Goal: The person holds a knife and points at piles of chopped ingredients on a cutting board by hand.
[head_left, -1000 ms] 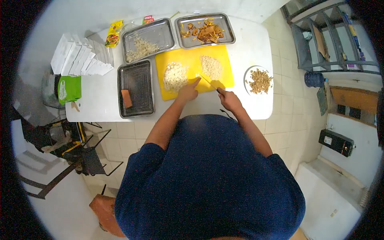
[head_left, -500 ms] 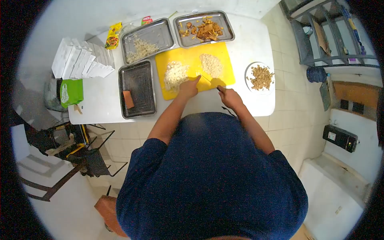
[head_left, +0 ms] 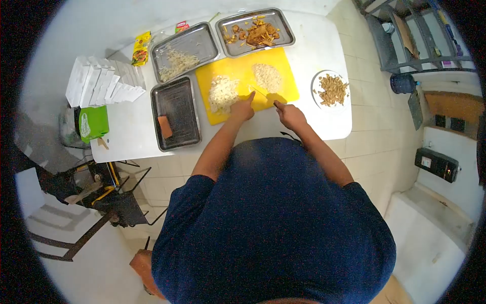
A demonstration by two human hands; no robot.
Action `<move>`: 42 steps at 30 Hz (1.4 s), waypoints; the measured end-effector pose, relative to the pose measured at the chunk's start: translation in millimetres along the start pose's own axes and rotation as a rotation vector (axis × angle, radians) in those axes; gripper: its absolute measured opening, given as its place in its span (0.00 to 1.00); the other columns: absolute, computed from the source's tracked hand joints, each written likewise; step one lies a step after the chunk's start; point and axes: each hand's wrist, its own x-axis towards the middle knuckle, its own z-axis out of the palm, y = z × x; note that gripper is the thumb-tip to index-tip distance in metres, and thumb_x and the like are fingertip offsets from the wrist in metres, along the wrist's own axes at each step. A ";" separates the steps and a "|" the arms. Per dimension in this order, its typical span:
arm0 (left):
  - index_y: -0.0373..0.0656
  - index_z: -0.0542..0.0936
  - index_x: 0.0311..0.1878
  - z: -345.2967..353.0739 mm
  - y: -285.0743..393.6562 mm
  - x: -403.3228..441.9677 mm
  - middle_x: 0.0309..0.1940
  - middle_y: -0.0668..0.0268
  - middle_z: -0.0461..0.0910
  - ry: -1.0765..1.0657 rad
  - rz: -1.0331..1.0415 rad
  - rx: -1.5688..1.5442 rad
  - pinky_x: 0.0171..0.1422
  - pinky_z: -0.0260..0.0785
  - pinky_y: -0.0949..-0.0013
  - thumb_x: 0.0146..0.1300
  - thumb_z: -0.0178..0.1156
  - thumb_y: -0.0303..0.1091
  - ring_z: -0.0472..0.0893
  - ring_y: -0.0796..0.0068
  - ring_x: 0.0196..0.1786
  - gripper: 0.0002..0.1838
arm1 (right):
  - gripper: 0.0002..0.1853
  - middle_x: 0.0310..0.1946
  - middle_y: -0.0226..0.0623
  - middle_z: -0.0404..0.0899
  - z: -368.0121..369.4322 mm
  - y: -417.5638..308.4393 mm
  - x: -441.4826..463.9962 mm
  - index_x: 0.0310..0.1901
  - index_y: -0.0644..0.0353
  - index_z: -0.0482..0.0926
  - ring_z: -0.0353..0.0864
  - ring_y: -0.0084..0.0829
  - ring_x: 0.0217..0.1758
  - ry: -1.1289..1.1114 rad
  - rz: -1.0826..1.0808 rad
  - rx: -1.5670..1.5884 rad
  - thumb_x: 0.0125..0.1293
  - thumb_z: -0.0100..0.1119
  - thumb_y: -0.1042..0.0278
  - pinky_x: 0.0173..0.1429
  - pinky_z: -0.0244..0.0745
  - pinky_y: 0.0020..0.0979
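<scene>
My right hand [head_left: 292, 117] is closed round the dark handle of a knife [head_left: 277, 104], over the front edge of a yellow cutting board [head_left: 242, 68]. The thin blade slants up and left toward my left hand [head_left: 242, 108]. That hand's index finger is stretched out by the blade tip; its other fingers are partly hidden, and I see nothing held in it. Beside it lies a heap of pale chopped food [head_left: 223, 93]. Farther right on the board is a flatter patch of finely chopped beige food [head_left: 267, 77]. Whether the fingertip touches the blade, I cannot tell.
Behind the board stand a tray of pale shreds [head_left: 206, 38] and a tray of browned pieces [head_left: 283, 33]. A dark tray [head_left: 174, 96] with an orange-brown block [head_left: 165, 127] lies left. A plate of brown pieces [head_left: 331, 91] sits right. White boxes [head_left: 96, 81] and a green pack [head_left: 94, 123] stand far left.
The view has shifted slightly. My right hand has the knife a little closer to my left hand, whose index finger stays near the blade tip. The food heaps look unchanged.
</scene>
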 end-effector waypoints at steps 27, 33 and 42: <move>0.72 0.29 0.76 3.5 -5.5 -0.4 0.43 0.45 0.82 -0.148 0.006 -0.125 0.48 0.76 0.53 0.53 0.51 0.31 0.84 0.51 0.42 0.54 | 0.20 0.41 0.54 0.82 17.2 8.7 -9.4 0.61 0.50 0.75 0.81 0.55 0.42 0.014 0.024 0.191 0.70 0.50 0.58 0.48 0.76 0.47; 0.69 0.15 0.71 8.4 13.9 0.1 0.27 0.49 0.81 -0.305 -0.147 -0.777 0.21 0.71 0.62 0.60 0.57 0.34 0.77 0.63 0.18 0.59 | 0.19 0.35 0.54 0.82 23.6 8.2 4.5 0.61 0.47 0.75 0.81 0.54 0.37 0.080 -0.034 0.190 0.70 0.51 0.57 0.44 0.76 0.47; 0.73 0.15 0.70 15.6 4.2 0.2 0.50 0.45 0.78 -0.395 -0.107 -0.986 0.15 0.64 0.67 0.67 0.49 0.32 0.83 0.64 0.23 0.52 | 0.19 0.35 0.54 0.82 8.2 12.5 -19.4 0.60 0.47 0.76 0.82 0.53 0.36 0.035 0.036 0.229 0.70 0.52 0.57 0.43 0.76 0.46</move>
